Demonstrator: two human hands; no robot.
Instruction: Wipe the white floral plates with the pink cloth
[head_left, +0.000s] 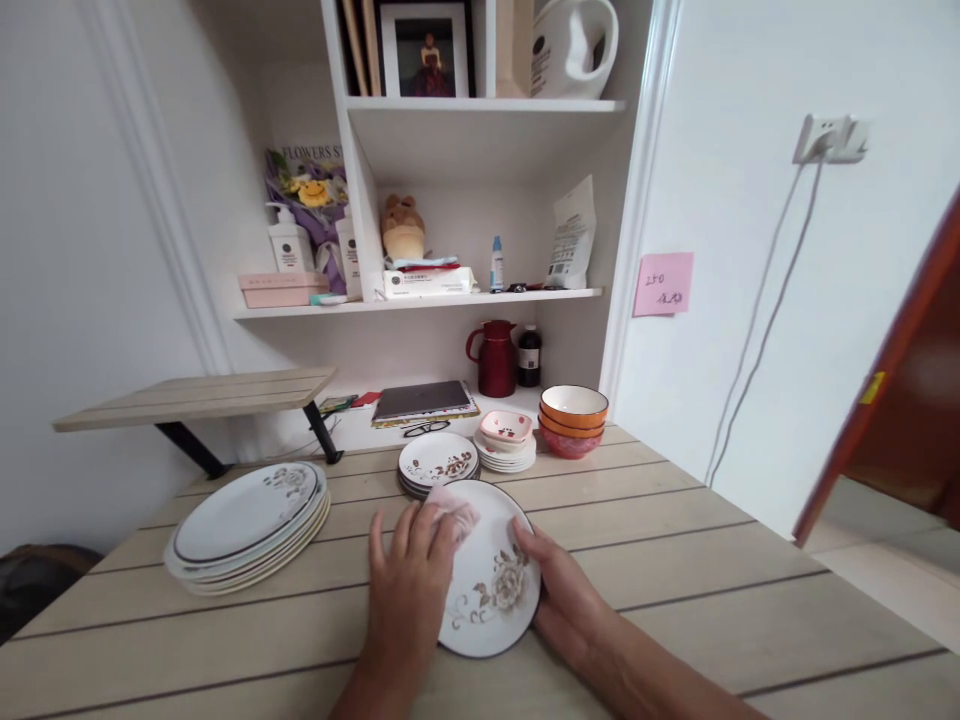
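Note:
A white plate (484, 560) with a dark rim and a brown flower print is tilted up above the wooden table. My right hand (566, 590) grips its right edge, thumb on the face and fingers behind. Against the upper left of the plate, my left hand (412, 570) presses a pale pink cloth (459, 508) with its fingertips. Just behind lies a short stack of matching small plates (435, 458). A larger stack of oval and round plates (247, 515) is at the left.
Farther back on the table (712, 600) are small saucers (510, 460) under a pink square dish (506, 427), and stacked orange and red bowls (573, 420). Glasses (426, 428), a laptop (420, 400) and a red jug (496, 360) sit behind. A raised wooden shelf (202, 392) stands at left.

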